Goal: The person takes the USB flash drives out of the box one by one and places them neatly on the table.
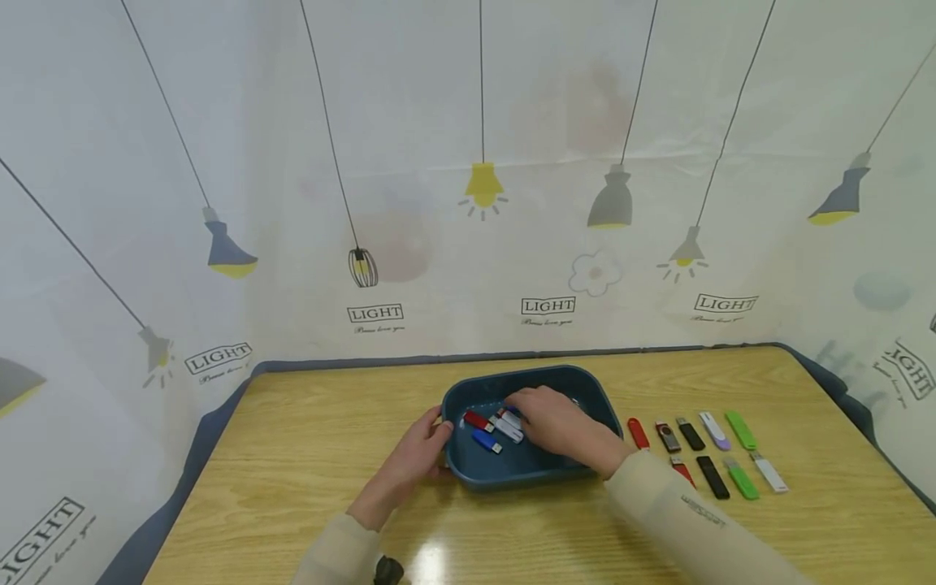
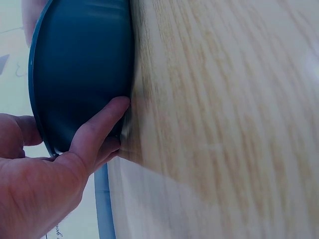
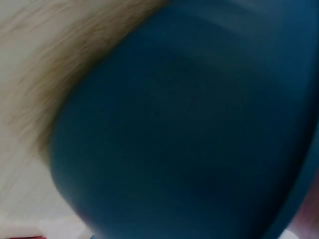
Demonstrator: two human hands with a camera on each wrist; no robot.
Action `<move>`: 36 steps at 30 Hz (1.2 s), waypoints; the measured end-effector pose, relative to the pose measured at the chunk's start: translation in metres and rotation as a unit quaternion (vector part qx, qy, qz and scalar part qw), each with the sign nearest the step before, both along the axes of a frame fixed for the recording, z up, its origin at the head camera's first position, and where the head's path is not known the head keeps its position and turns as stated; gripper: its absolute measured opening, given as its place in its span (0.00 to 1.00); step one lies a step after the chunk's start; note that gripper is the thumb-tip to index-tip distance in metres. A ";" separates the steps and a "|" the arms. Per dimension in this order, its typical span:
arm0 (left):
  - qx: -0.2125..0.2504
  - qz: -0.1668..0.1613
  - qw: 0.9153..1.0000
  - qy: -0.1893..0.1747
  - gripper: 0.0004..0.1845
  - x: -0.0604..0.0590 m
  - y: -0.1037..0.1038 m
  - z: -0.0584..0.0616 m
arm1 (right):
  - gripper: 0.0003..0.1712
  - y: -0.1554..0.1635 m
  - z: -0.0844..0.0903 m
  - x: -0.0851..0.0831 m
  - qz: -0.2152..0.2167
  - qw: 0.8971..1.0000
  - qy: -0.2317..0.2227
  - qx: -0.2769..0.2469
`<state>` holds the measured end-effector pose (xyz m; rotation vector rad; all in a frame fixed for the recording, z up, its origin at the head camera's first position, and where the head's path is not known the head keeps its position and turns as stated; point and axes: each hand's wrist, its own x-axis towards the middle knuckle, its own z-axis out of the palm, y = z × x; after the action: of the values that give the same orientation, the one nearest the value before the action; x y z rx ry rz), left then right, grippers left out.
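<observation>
A dark blue plastic bin stands on the table with several USB flash drives inside. Its left end is held by my left hand, thumb over the rim and fingers against the outer wall. My right hand reaches down into the bin, fingertips beside the drives. Near them lie a red flash drive, a blue one and a silver-white one. Whether the right fingers pinch a drive is hidden. The bin's outer wall fills most of the right wrist view.
Right of the bin, flash drives lie in two rows on the wooden table, among them a red one, a black one, a green one and a white one. A lamp-printed cloth hangs behind.
</observation>
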<state>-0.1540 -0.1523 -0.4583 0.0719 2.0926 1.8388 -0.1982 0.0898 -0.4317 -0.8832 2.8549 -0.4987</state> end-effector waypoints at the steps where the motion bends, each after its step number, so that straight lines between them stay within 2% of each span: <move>1: 0.002 0.001 1.000 -0.001 0.29 0.000 0.000 0.000 | 0.17 -0.001 0.000 -0.001 0.002 1.000 -0.005 0.002; 7: 0.006 -0.001 1.000 -0.001 0.30 0.001 0.000 0.000 | 0.19 -0.008 0.000 -0.005 0.003 0.999 -0.020 0.031; 13: 0.000 -0.002 1.000 0.002 0.30 0.000 0.001 -0.003 | 0.19 -0.008 -0.003 -0.007 -0.003 0.998 -0.010 0.057; 22: 0.006 -0.003 1.000 0.002 0.30 0.000 0.000 -0.003 | 0.17 0.005 -0.002 -0.002 -0.013 0.999 -0.024 0.042; 29: 0.009 -0.003 1.000 0.002 0.30 0.001 0.001 -0.002 | 0.16 0.021 0.000 0.001 -0.006 1.000 -0.019 0.017; 32: 0.008 -0.003 1.000 0.003 0.30 0.001 0.001 -0.001 | 0.14 0.025 0.000 -0.002 -0.030 1.000 -0.004 0.006; 36: 0.005 -0.003 1.000 0.002 0.30 0.001 0.000 -0.001 | 0.15 0.024 0.001 -0.006 -0.100 0.995 0.001 0.014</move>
<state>-0.1532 -0.1522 -0.4596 0.0853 2.0836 1.8478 -0.2038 0.1141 -0.4306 -0.5970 2.9604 -0.4758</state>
